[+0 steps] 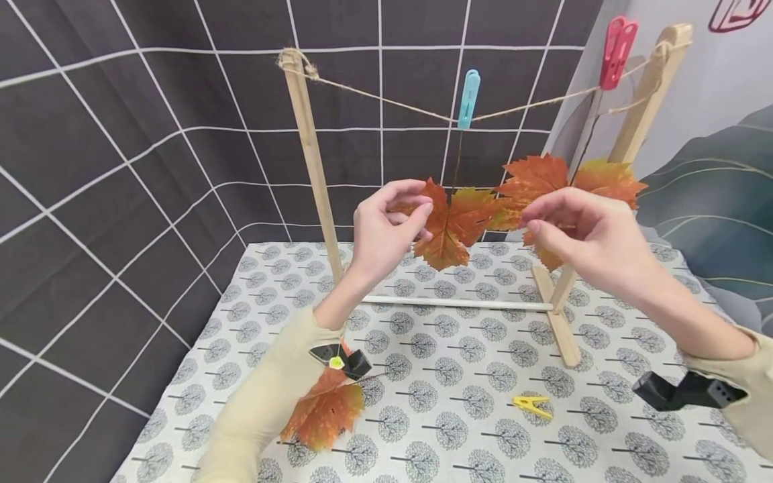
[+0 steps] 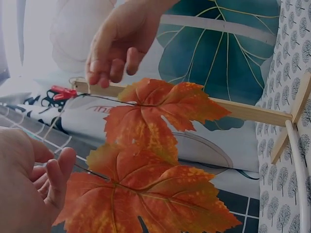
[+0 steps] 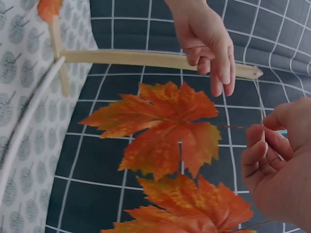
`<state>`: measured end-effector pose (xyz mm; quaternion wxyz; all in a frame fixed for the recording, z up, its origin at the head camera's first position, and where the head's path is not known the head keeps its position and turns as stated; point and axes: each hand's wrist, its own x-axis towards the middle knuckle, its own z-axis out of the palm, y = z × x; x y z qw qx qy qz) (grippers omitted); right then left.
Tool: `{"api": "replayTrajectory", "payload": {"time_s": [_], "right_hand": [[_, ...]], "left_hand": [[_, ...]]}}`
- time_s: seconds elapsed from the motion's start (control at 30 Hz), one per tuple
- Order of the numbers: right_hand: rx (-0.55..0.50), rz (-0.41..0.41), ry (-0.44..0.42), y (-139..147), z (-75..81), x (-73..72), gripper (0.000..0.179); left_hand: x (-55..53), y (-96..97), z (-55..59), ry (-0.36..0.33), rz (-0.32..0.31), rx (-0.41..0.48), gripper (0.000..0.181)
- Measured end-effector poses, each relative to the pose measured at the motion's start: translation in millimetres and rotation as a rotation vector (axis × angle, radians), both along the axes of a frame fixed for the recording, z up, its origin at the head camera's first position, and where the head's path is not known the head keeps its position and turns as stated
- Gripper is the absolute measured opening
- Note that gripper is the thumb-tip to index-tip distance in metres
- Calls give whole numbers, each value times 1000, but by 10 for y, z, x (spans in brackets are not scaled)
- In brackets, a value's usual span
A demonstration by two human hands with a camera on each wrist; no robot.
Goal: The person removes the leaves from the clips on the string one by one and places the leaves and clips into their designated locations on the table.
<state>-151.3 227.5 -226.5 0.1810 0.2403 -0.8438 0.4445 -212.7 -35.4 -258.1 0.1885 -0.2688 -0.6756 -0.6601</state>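
Two orange maple leaves hang by their stems from a twine line [image 1: 386, 100]. A blue clothespin [image 1: 469, 99] clips the middle leaf [image 1: 455, 231]; a red clothespin [image 1: 619, 54] clips the right leaf [image 1: 537, 180]. My left hand [image 1: 386, 225] is raised at the middle leaf's left edge, fingers loosely bent with nothing between them. In front of the right leaf, covering part of it, is my right hand [image 1: 604, 235]. Its fingers [image 3: 257, 150] are relaxed and hold nothing, overlapping the middle leaf's stem in the right wrist view.
The twine runs between two wooden posts [image 1: 311, 147], joined low down by a white rod [image 1: 453, 303]. Another maple leaf [image 1: 326, 409] lies on the tree-print tablecloth [image 1: 447, 389] beneath my left forearm. A yellow clothespin [image 1: 531, 405] lies at the front right. Behind hangs a dark grid-patterned curtain [image 1: 338, 27].
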Motion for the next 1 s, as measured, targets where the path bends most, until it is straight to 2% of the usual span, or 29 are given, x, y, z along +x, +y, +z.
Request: {"api": "replayTrajectory", "payload": {"time_s": [0.43,0.73,1.0], "right_hand": [[24,-58,83,-77,283,-107,18],[25,-78,140,-166,449,-179,17],[5,-70,138,-261,599,-253,20]], "left_hand": [[-108,106,80,-2,12,13,25],[-128,179,162,-13,44,-6,25],[-151,274,218,-3,69,-25,23]]}}
